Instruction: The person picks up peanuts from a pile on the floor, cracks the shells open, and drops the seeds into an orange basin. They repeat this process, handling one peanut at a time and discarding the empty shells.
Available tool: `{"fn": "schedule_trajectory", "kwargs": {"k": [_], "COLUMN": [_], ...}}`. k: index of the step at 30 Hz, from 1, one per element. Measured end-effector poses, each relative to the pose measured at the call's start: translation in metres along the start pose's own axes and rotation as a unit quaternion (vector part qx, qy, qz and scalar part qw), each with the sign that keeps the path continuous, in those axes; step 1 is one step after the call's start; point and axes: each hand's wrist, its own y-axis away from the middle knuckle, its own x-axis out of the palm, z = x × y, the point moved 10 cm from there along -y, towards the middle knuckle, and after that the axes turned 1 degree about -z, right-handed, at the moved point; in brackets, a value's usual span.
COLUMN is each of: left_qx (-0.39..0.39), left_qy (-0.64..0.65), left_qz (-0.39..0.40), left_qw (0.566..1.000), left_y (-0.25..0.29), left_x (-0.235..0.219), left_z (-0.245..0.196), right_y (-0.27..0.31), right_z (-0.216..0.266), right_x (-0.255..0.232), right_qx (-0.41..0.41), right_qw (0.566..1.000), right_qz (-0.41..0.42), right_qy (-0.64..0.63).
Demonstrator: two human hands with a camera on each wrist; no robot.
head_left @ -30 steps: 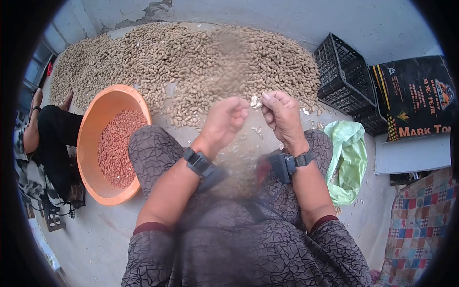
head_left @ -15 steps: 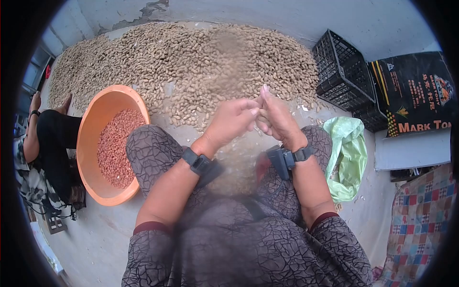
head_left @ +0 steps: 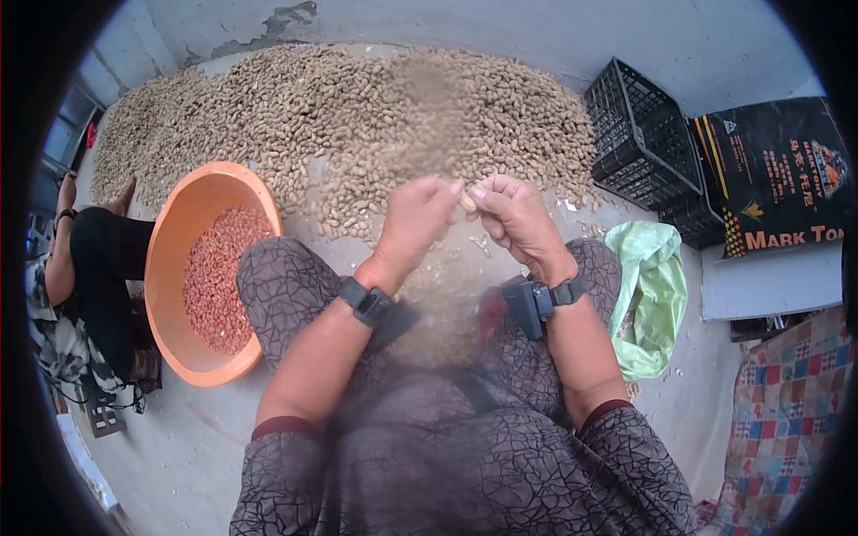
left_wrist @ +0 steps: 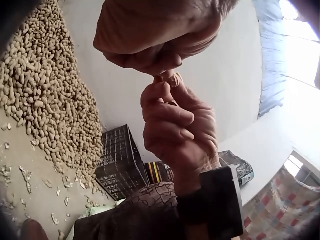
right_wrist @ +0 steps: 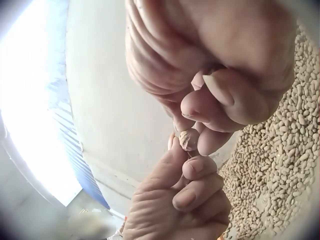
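Observation:
A peanut in its shell (head_left: 466, 204) sits between the fingertips of both hands, over the gap between my knees. My left hand (head_left: 414, 225) pinches it from the left, its other fingers curled. From the other side my right hand (head_left: 521, 220) pinches it with thumb and forefinger, the remaining fingers folded in. The right wrist view shows the pale, wrinkled end of the peanut (right_wrist: 188, 139) right between the fingertips. Beyond the hands spreads a large heap of unshelled peanuts (head_left: 340, 125). An orange basin (head_left: 167, 295) with reddish shelled kernels (head_left: 223, 277) stands beside my left knee.
A light green plastic bag (head_left: 657, 313) lies open by my right knee. Black plastic crates (head_left: 639, 134) and a black printed sack (head_left: 773, 179) stand at the right. Shell bits (left_wrist: 26, 180) litter the floor. Another person's leg (head_left: 103, 237) is beyond the basin.
A second ago the right hand held a cracked pale shell, with the left hand slightly apart. The hands then came together with fingers overlapping; now both pinch a peanut, and that cracked shell is out of sight.

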Motion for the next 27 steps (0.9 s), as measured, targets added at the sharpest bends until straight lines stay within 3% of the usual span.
{"fn": "schedule_trajectory", "kwargs": {"k": [4,9,13,16,19,24,27], "left_qx": [-0.014,0.004,-0.014,-0.031,-0.012,-0.026,-0.032], "left_qy": [0.045,0.126,0.132,0.213,0.277,0.299,0.263], "left_qz": [-0.007,0.079,0.093,0.078,0.135,0.189,0.178], "left_qw": [0.999,0.989,0.987,0.973,0.951,0.935,0.948], "left_y": [0.001,0.002,0.004,0.005,0.007,0.015,0.022], "left_x": [0.003,0.017,0.020,0.018,0.025,0.038,0.044], "left_z": [0.006,0.003,0.004,0.003,-0.003,-0.018,-0.025], "right_y": [0.004,0.002,0.004,0.007,0.008,0.010,0.011], "right_z": [0.003,0.006,0.006,0.011,0.015,0.013,0.014], "right_x": [0.007,-0.002,0.001,0.001,0.000,0.010,0.017], "right_qx": [0.000,-0.034,-0.035,-0.038,-0.053,-0.034,-0.042], "right_qw": [0.998,0.995,0.996,0.998,0.997,0.999,0.998], "right_qz": [-0.003,-0.028,-0.021,-0.052,-0.056,-0.020,0.019], "right_qy": [-0.058,-0.092,-0.074,-0.019,-0.012,-0.020,-0.048]}}
